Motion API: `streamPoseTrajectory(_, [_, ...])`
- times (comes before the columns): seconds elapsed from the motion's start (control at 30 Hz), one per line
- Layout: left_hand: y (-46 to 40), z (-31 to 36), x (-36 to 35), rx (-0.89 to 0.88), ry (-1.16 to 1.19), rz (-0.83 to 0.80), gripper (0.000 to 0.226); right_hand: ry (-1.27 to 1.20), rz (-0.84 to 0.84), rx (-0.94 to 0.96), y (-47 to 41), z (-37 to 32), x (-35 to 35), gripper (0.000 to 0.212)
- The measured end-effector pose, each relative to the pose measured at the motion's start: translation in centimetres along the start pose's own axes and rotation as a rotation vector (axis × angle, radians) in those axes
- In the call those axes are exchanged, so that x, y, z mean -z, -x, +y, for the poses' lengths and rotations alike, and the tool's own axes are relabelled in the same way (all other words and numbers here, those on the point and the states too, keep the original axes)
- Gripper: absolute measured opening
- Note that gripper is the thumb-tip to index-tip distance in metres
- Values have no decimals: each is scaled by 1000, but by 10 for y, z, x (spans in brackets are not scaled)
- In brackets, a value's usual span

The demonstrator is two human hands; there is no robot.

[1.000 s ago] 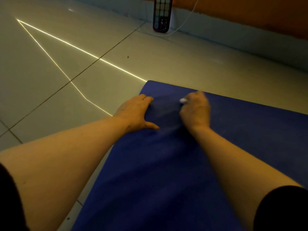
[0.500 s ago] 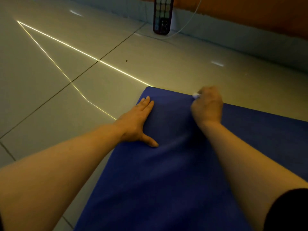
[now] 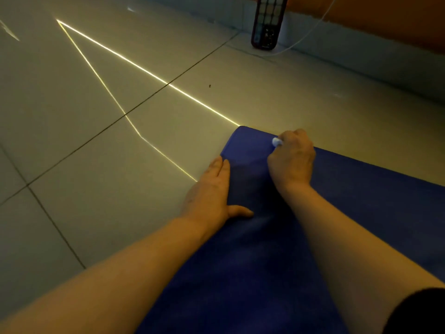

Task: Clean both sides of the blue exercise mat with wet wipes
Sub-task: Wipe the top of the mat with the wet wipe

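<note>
I judge that I am in the wiping step, on the upper face of the blue mat (image 3: 265, 273), which lies on the tiled floor (image 3: 120, 165) toward 5 o'clock. My right hand (image 3: 292, 159) is curled around a bunched wet wipe (image 3: 277, 142) near the far edge, at about 1 o'clock. My left hand (image 3: 212, 194) lies flat with straight fingers on the left edge, pressing the mat still. The next move, I think, calls for strokes along the far edge — the underside remains. At 12 o'clock a dark device (image 3: 267, 22) with a white cable (image 3: 310, 32) stands by the wall, well apart — not in the way.
</note>
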State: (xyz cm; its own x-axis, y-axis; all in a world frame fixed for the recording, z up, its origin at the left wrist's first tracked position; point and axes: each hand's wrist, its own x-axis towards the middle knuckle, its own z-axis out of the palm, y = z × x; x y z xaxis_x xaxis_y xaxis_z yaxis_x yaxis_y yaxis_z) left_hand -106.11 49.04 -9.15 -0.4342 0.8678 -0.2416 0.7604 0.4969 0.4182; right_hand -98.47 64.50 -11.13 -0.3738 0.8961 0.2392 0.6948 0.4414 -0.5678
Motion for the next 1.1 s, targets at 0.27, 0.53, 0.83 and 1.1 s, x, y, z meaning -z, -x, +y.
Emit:
streamPoseTrajectory(0.27, [-3, -1, 0, 16, 75, -29, 116, -26, -241, 283, -32, -17, -21, 19])
streamPoseTrajectory(0.53, [-4, 0, -2, 16, 63, -12, 115, 5, -173, 350, -36, -24, -31, 16])
streamPoseTrajectory(0.83, [-1, -4, -7, 9, 130, 25, 110, -118, -352, 675, -19, 5, -1, 13])
streamPoseTrajectory(1.1, [-2, -1, -9, 26, 103, 29, 110, -53, -302, 641, -21, -22, -21, 12])
